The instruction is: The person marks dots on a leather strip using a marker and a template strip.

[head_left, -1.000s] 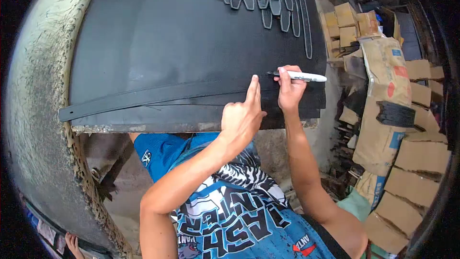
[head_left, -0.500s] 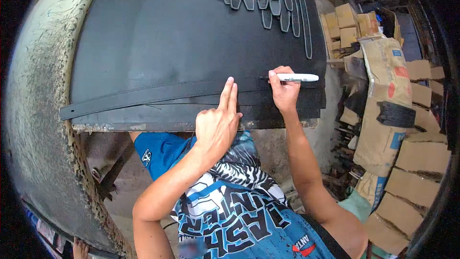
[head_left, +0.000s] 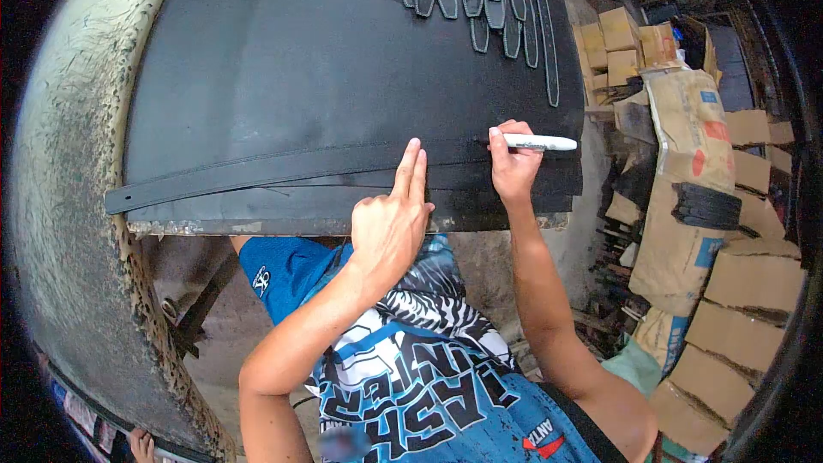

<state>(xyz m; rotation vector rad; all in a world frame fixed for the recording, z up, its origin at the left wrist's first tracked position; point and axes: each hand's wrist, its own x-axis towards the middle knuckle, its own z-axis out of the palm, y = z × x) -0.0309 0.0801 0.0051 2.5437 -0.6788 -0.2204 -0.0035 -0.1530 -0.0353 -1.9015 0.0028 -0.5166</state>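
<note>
1. The long black strip point(head_left: 257, 173) looks thin, light and limp to me, like a belt blank. I judge it would slide on the black sheet point(head_left: 343, 60) under it, so it is best pinned flat from above rather than pinched.
2. It runs along the near edge of the bench point(head_left: 283, 227), from the left corner towards the right.
3. My left hand point(head_left: 386, 223) holds nothing. Its first two fingers point(head_left: 411, 161) are straight and together, tips on the strip, with the rest curled.
4. My right hand point(head_left: 513, 167) is closed round a white marker point(head_left: 538, 142), gripped near the tip. The marker is light and stiff.
5. The tip meets the sheet at the strip's far edge, just right of my left fingertips.
</note>
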